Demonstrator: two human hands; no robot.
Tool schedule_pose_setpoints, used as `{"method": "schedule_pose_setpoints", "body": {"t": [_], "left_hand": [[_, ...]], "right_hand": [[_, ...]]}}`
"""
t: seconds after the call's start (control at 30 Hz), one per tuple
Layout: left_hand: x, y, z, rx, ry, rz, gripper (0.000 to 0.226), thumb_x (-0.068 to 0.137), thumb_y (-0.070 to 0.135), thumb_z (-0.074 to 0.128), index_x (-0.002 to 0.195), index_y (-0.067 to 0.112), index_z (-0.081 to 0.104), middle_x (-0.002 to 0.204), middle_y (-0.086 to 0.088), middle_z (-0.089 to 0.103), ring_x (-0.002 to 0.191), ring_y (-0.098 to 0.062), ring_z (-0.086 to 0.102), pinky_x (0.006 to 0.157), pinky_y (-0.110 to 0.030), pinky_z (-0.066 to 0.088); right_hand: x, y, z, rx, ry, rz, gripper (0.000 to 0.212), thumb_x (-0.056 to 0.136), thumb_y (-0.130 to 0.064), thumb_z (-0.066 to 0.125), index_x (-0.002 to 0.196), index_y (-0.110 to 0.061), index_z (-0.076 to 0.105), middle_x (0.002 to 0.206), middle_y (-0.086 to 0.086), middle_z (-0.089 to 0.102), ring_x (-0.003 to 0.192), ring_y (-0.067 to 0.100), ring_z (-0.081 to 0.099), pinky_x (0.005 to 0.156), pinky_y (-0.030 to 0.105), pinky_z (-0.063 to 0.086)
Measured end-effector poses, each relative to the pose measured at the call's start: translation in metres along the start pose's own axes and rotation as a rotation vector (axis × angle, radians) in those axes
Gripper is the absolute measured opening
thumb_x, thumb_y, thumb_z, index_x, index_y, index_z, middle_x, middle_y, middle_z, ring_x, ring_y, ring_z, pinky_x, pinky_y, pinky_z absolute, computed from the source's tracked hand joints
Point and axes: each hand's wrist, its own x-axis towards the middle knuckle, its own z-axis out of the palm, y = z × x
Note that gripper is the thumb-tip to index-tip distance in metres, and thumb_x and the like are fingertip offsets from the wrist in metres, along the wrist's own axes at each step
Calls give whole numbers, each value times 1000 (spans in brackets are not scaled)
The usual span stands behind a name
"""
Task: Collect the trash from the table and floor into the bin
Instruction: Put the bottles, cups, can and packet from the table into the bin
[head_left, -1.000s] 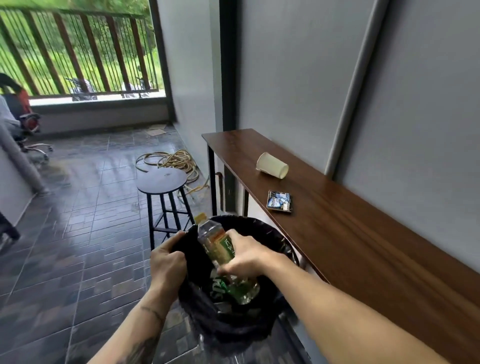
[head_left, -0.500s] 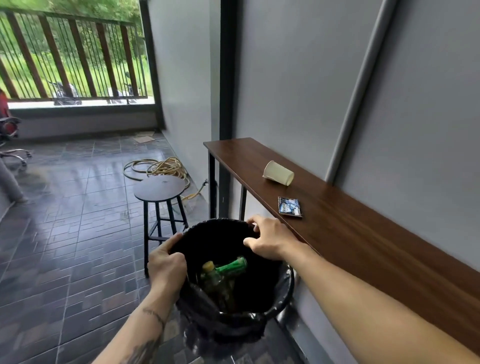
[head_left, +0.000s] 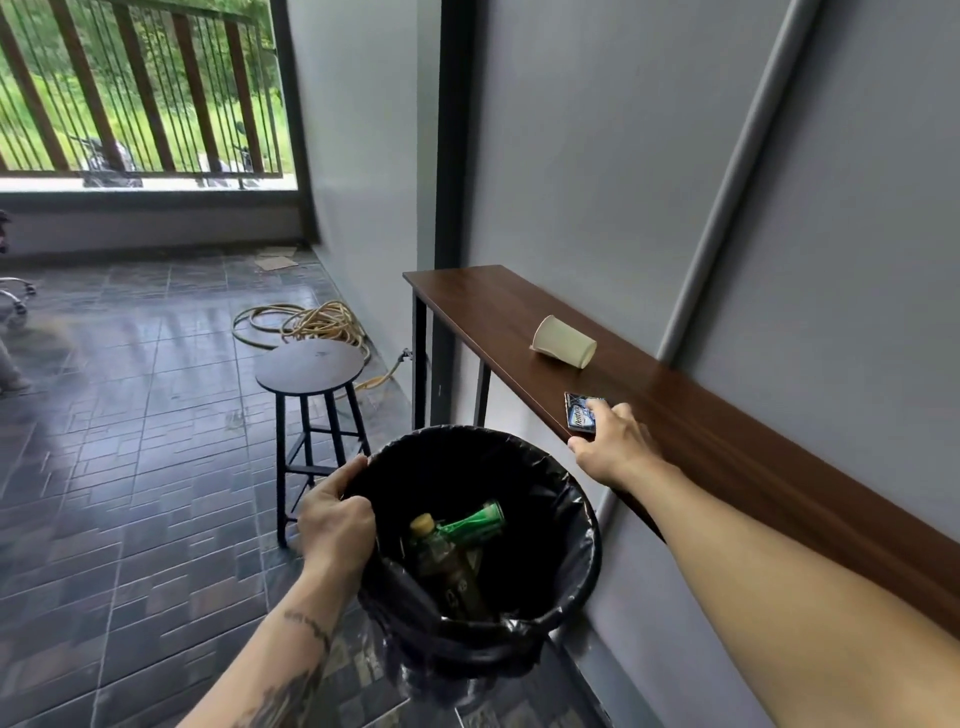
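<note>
- We hold the bin (head_left: 470, 551) by its near-left rim with the left hand (head_left: 335, 519), fingers clamped over the edge and the black liner. This keeps the opening up and close under the table (head_left: 727, 415) edge, so the carry from tabletop to bin is short.
- We reach the right hand (head_left: 613, 447) over the table's front edge onto the blue packet (head_left: 582, 413). The fingers are spread and lie on or at its near end; no closed grip is visible, so we judge the packet not yet lifted.
- The packet lies flat near the front edge. The paper cup (head_left: 563, 343) lies on its side farther along the table, well apart from the hand.
- Inside the bin we see a bottle (head_left: 441, 561) with a yellow cap and a green can (head_left: 475, 522) leaning across it.
- Compared with the earlier views: one second ago the right hand held the bottle over the bin; half a second ago it rested on the far rim with the bottle already inside. It has since crossed to the packet. The left hand's hold is unchanged.
- Remaining on the table: packet and cup.
</note>
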Motion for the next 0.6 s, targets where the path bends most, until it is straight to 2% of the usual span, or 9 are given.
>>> {"method": "schedule_pose_setpoints", "body": {"t": [0.13,0.23,0.33,0.43,0.5,0.6], "left_hand": [[12,-1,19,-5,49,10,66,70,-12,51,123,22,73,110,2,76,98,-20,74,92,-42,60],[28,-1,32,-27,88,-4,69,62,-5,50,122,21,74,116,0,75,104,-20,72,97,-41,58],[37,3,45,-18,116,-3,66,69,-11,50,125,15,72,114,-1,74,107,-23,71,101,-42,56],[50,-1,53,-21,150,11,63,69,-11,52,122,16,73,111,-1,75,106,-24,72,101,-43,56],[58,-3,58,-27,170,10,62,74,-17,52,121,17,73,108,1,75,103,-22,72,101,-42,56],[61,-1,66,-30,197,13,63,76,-19,50,118,21,74,101,7,75,98,-19,72,99,-36,56]], "right_hand": [[37,-3,9,-62,59,1,57,86,-54,55,136,-30,44,137,10,45,128,36,43,104,45,34],[59,-9,15,-71,89,-41,55,79,-47,58,129,-27,49,131,12,48,123,38,43,101,43,36],[67,-22,20,-27,104,-145,50,68,-37,54,116,-24,54,122,12,49,110,40,46,97,42,40],[64,-41,24,-2,122,-310,56,61,-37,47,115,-22,55,120,10,47,105,38,46,95,41,41],[59,-56,29,53,49,-442,59,63,-38,47,119,-21,53,122,9,45,108,36,44,98,41,41],[50,-78,40,15,-221,-651,59,72,-41,52,129,-26,47,130,6,44,120,33,42,105,45,38]]}}
